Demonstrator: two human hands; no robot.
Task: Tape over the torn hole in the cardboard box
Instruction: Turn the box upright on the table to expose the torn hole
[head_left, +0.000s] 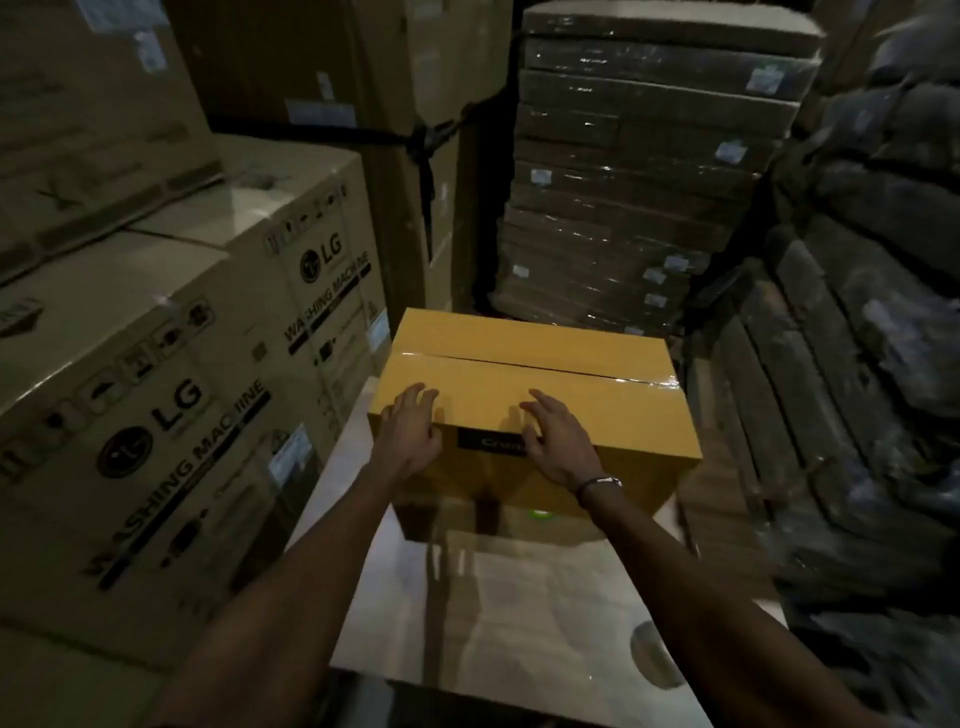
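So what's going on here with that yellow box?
A person has both hands on the near top edge of the yellow box, left hand and right hand, fingers spread. Nothing is held. Its top seam is taped already; no torn hole or tape roll shows. Washing machine cartons stand at the left.

The box (540, 384) is yellow-brown cardboard, closed, standing upright on a pale tabletop (519, 597). Its top flaps meet in a seam running left to right, and clear glossy tape (655, 381) covers the seam's right end. A black label (491, 443) with partly visible light lettering sits at the top of the near face. No torn hole is visible in this view.
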